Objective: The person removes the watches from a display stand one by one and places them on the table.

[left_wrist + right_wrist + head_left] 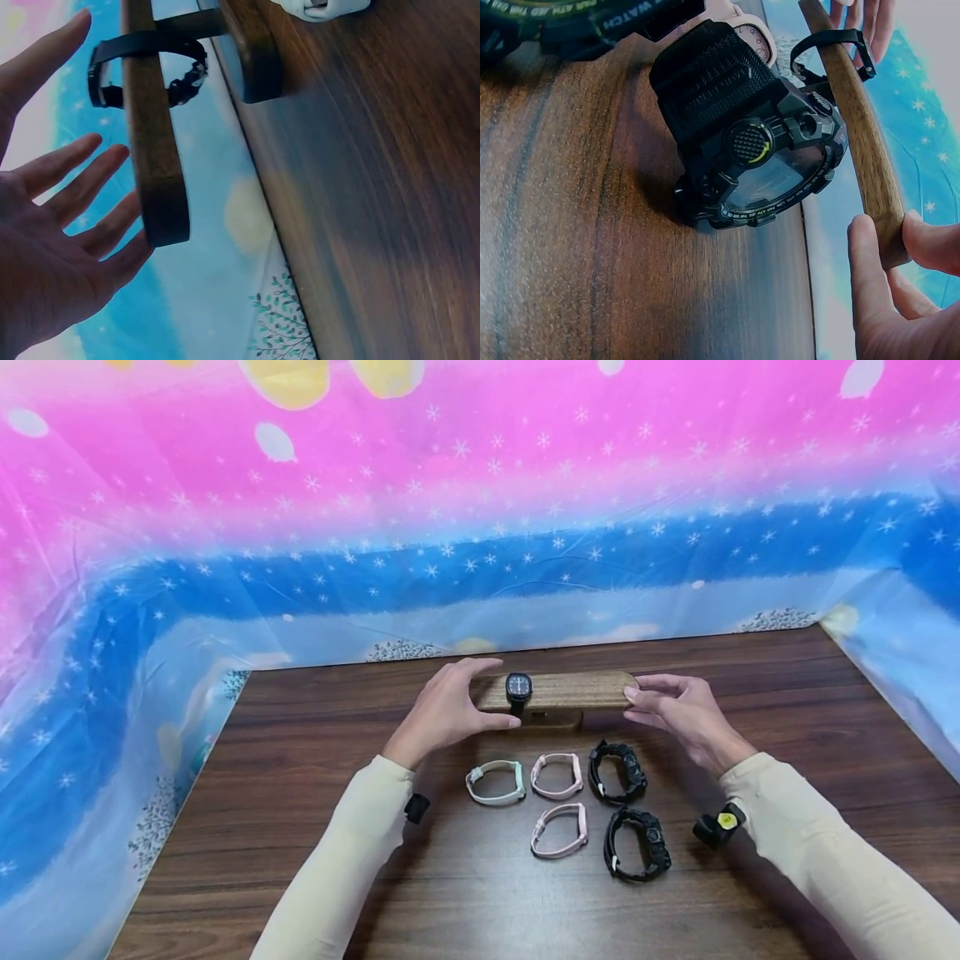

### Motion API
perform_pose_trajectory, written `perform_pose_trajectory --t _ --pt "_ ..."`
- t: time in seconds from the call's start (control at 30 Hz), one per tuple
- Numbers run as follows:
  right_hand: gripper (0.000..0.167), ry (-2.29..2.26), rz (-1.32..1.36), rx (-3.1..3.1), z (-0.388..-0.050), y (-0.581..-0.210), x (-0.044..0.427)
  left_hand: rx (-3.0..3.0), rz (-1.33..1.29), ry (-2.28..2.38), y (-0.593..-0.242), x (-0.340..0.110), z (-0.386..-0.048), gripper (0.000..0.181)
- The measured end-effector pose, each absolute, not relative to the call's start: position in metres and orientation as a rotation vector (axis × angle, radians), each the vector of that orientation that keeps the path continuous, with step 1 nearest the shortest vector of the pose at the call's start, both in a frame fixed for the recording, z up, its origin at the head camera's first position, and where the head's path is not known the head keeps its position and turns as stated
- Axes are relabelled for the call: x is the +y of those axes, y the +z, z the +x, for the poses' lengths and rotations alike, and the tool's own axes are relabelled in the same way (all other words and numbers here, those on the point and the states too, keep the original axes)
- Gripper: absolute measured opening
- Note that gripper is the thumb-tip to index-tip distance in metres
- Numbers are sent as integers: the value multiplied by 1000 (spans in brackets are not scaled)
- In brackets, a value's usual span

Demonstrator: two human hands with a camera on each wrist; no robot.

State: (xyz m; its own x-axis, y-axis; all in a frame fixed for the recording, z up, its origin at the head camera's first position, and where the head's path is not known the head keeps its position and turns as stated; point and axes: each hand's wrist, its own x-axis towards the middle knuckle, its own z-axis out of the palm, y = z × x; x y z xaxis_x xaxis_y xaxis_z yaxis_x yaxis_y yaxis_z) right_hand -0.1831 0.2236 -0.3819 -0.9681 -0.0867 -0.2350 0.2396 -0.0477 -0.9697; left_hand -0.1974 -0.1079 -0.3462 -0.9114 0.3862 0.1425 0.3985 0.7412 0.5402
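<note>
A wooden watch stand (573, 691), a flat bar on a short base, stands near the back of the table. One small black watch (518, 687) is looped around its bar, left of the middle. My right hand (686, 710) pinches the bar's right end between thumb and fingers. At the left end, my left hand (453, 697) is spread, thumb in front and fingers behind; in the left wrist view its fingertips (120, 154) lie along the bar's end, uncurled. In front lie a mint watch (520, 782), two pink watches (577, 772) and two chunky black watches (633, 774).
The dark wood-grain table (300, 793) ends at a patterned cloth backdrop (480, 560) behind the stand. The cloth also hangs along both sides. The loose watches stand on their sides between the two forearms.
</note>
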Motion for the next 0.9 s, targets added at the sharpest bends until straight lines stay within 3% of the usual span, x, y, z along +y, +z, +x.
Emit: perform_pose_trajectory --t 0.63,0.9 --pt "64 -2122 171 1993 -183 -382 224 -2988 -649 -698 -353 -92 -219 87" --pt "63 -2143 169 1979 -184 -382 224 -2978 -679 -702 -353 -86 -220 73"
